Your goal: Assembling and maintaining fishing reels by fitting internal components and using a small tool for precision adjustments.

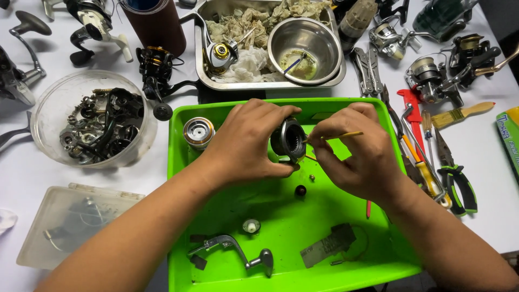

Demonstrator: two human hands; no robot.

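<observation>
Our left hand point(243, 143) curls around a dark round reel part point(288, 139), gripping it over the green tray point(281, 227) with its open face turned toward the right. Our right hand point(357, 154) pinches a thin yellow-handled brush point(338, 135) between thumb and fingers, its tip poked into the part's hollow.

Below the hands, loose pieces lie on the tray floor: a small brass bit point(312, 177), a dark round knob point(300, 190), a white cap point(251, 225), a grey crank handle point(232, 250) and a scrap of grey paper point(330, 244). A silver spool point(198, 132) stands in the tray's far left corner.

We judge the reel fully taken apart and the work at its middle: 1 part is being brushed inside, while at least 5 others wait unassembled.

Beyond, a steel pan point(203, 65) holds soiled rags and a steel bowl point(305, 51). A clear bowl point(54, 108) of dark parts sits left; pliers point(459, 184) and a paintbrush point(462, 113) lie right.
</observation>
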